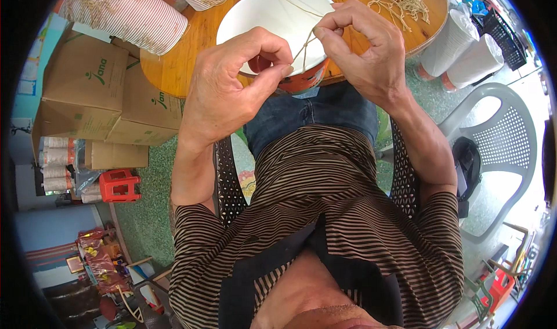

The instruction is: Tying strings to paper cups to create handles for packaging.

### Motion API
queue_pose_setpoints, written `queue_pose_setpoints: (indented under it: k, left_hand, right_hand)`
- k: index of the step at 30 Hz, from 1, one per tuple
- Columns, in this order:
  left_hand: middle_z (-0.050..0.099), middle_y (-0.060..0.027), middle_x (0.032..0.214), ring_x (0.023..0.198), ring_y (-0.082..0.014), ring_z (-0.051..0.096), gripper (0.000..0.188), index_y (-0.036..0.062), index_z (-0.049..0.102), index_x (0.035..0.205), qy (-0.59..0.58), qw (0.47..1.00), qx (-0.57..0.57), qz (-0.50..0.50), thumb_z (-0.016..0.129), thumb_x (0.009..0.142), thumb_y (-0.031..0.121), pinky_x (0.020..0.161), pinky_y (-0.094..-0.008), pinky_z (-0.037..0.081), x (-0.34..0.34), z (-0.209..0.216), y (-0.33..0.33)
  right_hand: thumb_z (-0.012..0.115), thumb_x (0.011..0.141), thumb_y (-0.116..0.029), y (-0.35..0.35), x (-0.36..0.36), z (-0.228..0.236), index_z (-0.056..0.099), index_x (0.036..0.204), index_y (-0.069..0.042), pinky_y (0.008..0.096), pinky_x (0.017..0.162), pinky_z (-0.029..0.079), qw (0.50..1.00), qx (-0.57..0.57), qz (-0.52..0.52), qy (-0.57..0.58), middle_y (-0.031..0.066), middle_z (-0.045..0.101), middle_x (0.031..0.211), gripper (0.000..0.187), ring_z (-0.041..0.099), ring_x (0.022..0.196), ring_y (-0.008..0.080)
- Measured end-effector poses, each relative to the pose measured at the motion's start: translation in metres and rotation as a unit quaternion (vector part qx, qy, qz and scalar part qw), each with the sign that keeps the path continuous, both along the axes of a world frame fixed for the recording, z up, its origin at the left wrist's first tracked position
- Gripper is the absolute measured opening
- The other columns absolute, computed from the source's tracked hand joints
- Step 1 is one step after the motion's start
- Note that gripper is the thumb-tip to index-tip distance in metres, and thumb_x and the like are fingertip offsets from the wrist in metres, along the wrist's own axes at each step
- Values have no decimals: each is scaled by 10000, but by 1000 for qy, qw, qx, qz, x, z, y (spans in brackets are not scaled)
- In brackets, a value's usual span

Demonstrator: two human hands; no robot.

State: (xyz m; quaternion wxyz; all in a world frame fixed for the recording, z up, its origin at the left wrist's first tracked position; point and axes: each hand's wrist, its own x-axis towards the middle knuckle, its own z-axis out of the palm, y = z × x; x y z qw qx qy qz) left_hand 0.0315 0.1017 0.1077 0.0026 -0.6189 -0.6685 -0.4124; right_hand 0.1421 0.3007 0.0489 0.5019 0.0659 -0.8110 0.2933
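A paper bucket (241,21), white inside and orange with a pattern outside, stands at the near edge of the table, its mouth tilted up. A thin tan cord (304,51) runs to its rim, with another stretch across the far side of the mouth. My left hand (229,79) pinches the cord between thumb and forefinger at the near rim. Just to the right and a little farther off, my right hand (371,53) pinches the cord higher up. Between the two hands the cord crosses itself, in what looks like a loop or knot.
The wooden table (165,76) carries a pile of loose cords (403,3) at right and nested buckets (125,15) at left. Cardboard boxes (87,76) and a red stool (120,185) stand left. At right are wrapped stacks (449,42) and a grey chair (503,129).
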Motion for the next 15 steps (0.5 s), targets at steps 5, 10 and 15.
queue_pose_setpoints:
  k: [5, 10, 15]
  left_hand:
    - [713, -31, 841, 782, -96, 669, 92, 9, 683, 983, -80, 996, -18, 26, 735, 907, 22, 703, -258, 536, 3, -2, 2]
    - [706, -20, 908, 835, -71, 647, 175, -7, 709, 1071, -151, 985, -68, 39, 754, 933, 92, 695, -237, 521, 1, 3, 16]
    - [697, 3, 867, 803, -42, 626, 133, -6, 728, 1013, -168, 980, -105, 33, 750, 957, 112, 654, -210, 499, -1, 2, 26]
  right_hand:
    - [737, 876, -19, -1, 0, 2, 719, 928, 4, 343, 932, 550, 998, -50, 23, -22, 72, 723, 897, 60, 702, 898, 186]
    - [754, 877, -27, -3, -3, 2, 710, 896, 1, 302, 720, 518, 990, -100, 100, 19, 63, 703, 863, 56, 657, 773, 166]
    - [757, 869, -14, -1, 0, 5, 714, 914, -8, 305, 721, 519, 994, -56, 94, 29, 67, 703, 873, 63, 656, 785, 175]
